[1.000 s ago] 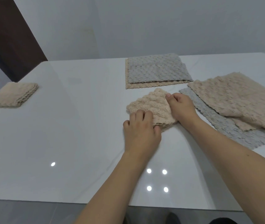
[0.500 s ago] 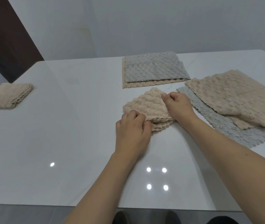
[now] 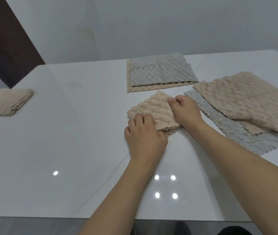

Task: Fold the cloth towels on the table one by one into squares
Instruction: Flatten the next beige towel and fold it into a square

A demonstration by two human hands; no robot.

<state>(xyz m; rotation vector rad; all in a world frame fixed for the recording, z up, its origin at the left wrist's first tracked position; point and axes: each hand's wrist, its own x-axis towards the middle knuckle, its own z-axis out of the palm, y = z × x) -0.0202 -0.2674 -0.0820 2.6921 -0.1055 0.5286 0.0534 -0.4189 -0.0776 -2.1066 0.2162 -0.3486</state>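
I see left hand [image 3: 145,136] pinching folded beige towel's [image 3: 153,111] near-left corner, right hand [image 3: 184,111] gripping its right edge, mid-table [image 3: 67,150].

Hands cover folded towel's near corners

The left hand [image 3: 145,134] and right hand [image 3: 184,111] hide parts of the beige towel [image 3: 153,110]; the right-hand pile [image 3: 246,102] and far-left folded towel [image 3: 6,102] run past the frame's edges.
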